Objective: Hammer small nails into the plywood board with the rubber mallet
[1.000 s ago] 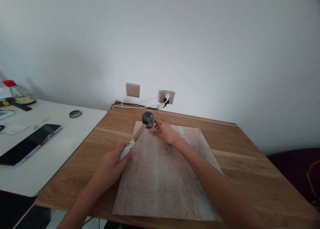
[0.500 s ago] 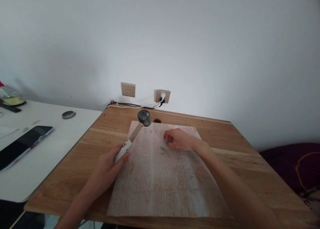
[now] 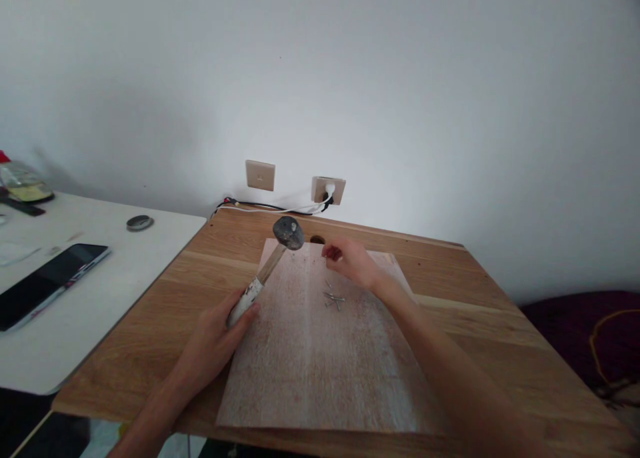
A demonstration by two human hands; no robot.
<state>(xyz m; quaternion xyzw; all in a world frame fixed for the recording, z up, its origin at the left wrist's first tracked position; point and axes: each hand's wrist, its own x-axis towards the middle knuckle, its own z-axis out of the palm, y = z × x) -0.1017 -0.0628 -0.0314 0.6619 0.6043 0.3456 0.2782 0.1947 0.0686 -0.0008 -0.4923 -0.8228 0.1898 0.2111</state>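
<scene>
The left hand (image 3: 213,335) has its fingers wrapped around the white-painted grip of a dark-headed mallet (image 3: 270,266), head raised above the far part of the wooden board (image 3: 310,365) on the surface (image 3: 500,351). Near the board's far edge, the right hand (image 3: 350,261) curls its fingers (whether around anything, I cannot tell), just beyond a loose cluster of nails (image 3: 334,298) lying on the board.

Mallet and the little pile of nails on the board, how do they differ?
The mallet is far bigger than any of the nails. The mallet has a dark head and a partly white handle; the nails look silvery grey. The mallet is held in the left hand, while the nails lie loose on the board.
</scene>
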